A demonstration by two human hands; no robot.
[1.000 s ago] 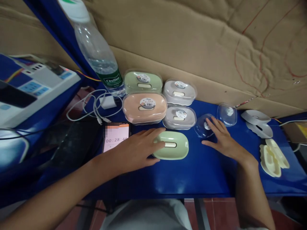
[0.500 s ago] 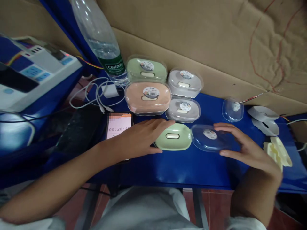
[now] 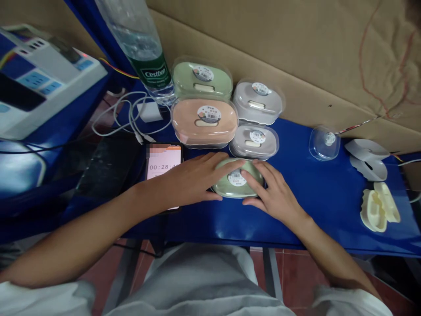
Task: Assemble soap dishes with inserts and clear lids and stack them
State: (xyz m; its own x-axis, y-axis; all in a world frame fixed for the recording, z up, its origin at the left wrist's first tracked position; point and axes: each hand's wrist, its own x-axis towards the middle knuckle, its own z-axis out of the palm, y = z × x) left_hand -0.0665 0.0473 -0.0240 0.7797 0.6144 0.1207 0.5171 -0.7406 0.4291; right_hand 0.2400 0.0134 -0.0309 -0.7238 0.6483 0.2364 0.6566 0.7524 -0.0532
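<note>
A small green soap-box-like container [image 3: 223, 186] sits on the blue table, with a clear plastic lid [image 3: 237, 179] resting over its top. The lid carries a round white label with a barcode, turned upside down to my view. My left hand [image 3: 205, 175] wraps the box's left side, thumb at the near edge and fingers along the far edge. From the right, my right hand [image 3: 274, 188] grips the lid, thumb near and fingers spread over its top. Whether the lid is fully seated is hidden by my fingers.
Behind stand larger lidded boxes, green [image 3: 184, 83] and orange [image 3: 186, 116], and two grey ones [image 3: 243, 103]. A phone [image 3: 164, 156], water bottle [image 3: 141, 48] and white cable [image 3: 126, 125] are left. A clear lid [image 3: 317, 149], grey pieces [image 3: 370, 169] and a yellow case [image 3: 373, 215] lie right.
My right hand has moved left, bringing the clear lid from beside the green box onto its top. My left hand stays at the box's left side.
</note>
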